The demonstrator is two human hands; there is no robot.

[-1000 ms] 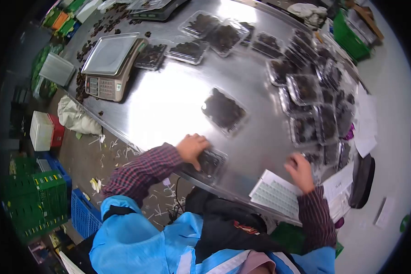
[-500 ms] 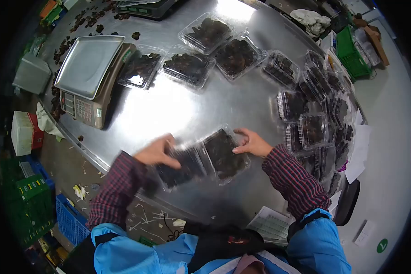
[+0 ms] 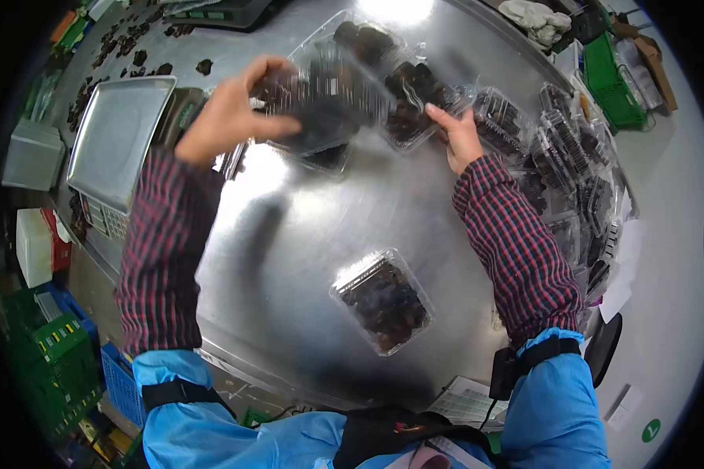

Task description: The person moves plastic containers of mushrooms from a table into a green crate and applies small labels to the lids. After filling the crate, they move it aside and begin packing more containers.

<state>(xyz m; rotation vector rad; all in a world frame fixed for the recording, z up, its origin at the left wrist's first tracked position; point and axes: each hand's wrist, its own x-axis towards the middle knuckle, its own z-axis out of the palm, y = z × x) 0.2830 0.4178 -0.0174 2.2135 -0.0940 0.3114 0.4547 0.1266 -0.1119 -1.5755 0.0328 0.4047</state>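
My left hand (image 3: pixel 228 116) held a clear clamshell box (image 3: pixel 326 98) of dark fruit up above the steel desk (image 3: pixel 305 227), thumb along its near edge. My right hand (image 3: pixel 461 139) touched another filled box (image 3: pixel 414 98) just to the right of it. A closed box (image 3: pixel 382 300) lay alone on the desk near me. A weighing scale (image 3: pixel 117 141) stood at the left, and a crowd of packed boxes (image 3: pixel 559 152) lined the right side.
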